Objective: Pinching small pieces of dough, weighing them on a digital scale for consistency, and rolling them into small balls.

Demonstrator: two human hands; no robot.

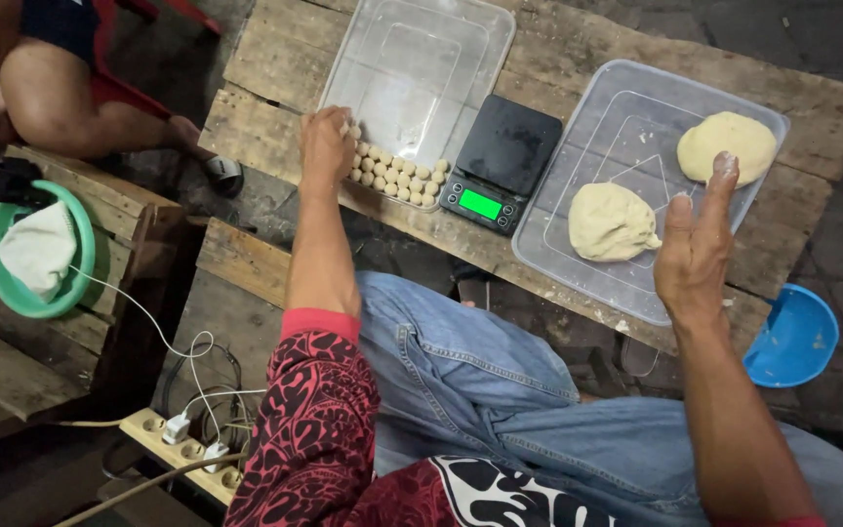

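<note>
Both hands are up over the counter [275, 59]. My left hand [326, 146] sits at upper centre-left, fingers curled down at the near left corner of a clear tray [441, 39], touching the dough balls [397, 176] lined up along the tray's near edge; whether it pinches one, I cannot tell (the knuckles hide the fingertips). My right hand [695, 249] hangs at centre-right, released, fingers straight and spread, holding nothing, above the near edge of a second clear tray [587, 107]. Two dough lumps lie in that tray: one [609, 222] just left of my right hand, the other [727, 146] beyond its fingertips at upper right. A black scale [501, 161] with a lit green screen stands between the trays. A blue bowl [792, 337] lies at lower right, off the counter. A green bowl [36, 249] with a white cloth sits at far left.
</note>
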